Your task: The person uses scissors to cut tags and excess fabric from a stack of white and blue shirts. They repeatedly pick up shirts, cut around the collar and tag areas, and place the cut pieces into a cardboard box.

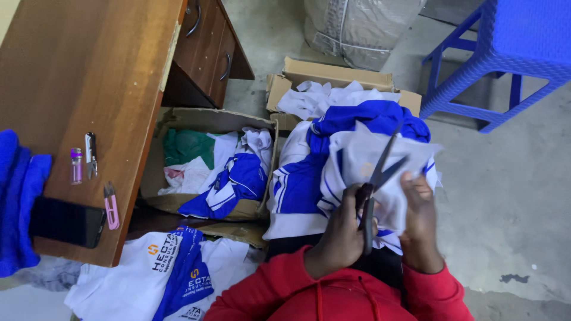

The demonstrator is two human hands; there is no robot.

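Far left, a blue cloth (18, 202) lay over the table (77, 71) edge, a black phone (66, 222) beside it. On the table also sat a small purple-capped vial (76, 165), a metal thread snipper (90, 154) and a pink snipper (111, 206). Below the table edge, a white and blue shirt (169, 267) lay on the floor. Next, an open cardboard box (208, 122) held green, white and blue garments. A second box (339, 74) behind it was piled with white and blue garments. Your left hand (342, 235) had its fingers (348, 205) closed around the handles of black scissors (377, 178), blades parted a little and pointing up over a white cloth piece (369, 154). Your right hand (419, 220) pinched that cloth piece at its lower edge, fingers pressed together on it, just beside the blades. The cloth was held over your lap, above the heaped blue and white garment (303, 178). Far right, a blue plastic stool (511, 41) stood on the concrete floor (505, 178)
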